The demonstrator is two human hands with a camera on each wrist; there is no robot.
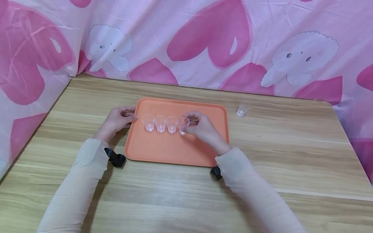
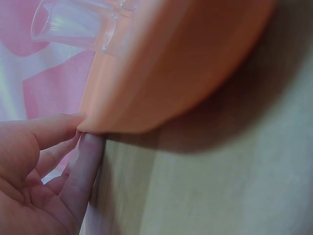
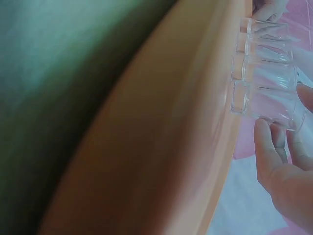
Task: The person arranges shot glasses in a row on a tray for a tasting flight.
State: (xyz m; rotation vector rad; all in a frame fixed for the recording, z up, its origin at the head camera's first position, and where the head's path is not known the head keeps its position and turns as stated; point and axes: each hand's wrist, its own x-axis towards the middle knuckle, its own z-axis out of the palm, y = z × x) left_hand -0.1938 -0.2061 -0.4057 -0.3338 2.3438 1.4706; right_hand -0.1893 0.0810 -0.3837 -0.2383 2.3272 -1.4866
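An orange tray [image 1: 168,151] lies on the wooden table, carrying several small clear cups [image 1: 160,124] in a row across its middle. At the tray's left edge my left hand [image 1: 116,121] pinches the rim; in the left wrist view, thumb and finger [image 2: 88,161] meet at the tray's edge. My right hand [image 1: 202,128] holds the rightmost cup [image 1: 183,127] of the row near its rim, thumb on one side and fingers on the other. In the right wrist view that cup [image 3: 269,105] stands upright on the tray, close against its neighbour.
One more clear cup [image 1: 242,109] stands on the table [image 1: 290,152] beyond the tray's far right corner. A pink curtain [image 1: 149,22] with hearts hangs behind the table and along both sides. Black wrist cameras [image 1: 116,159] sit under the sleeves, near the tray's front corners.
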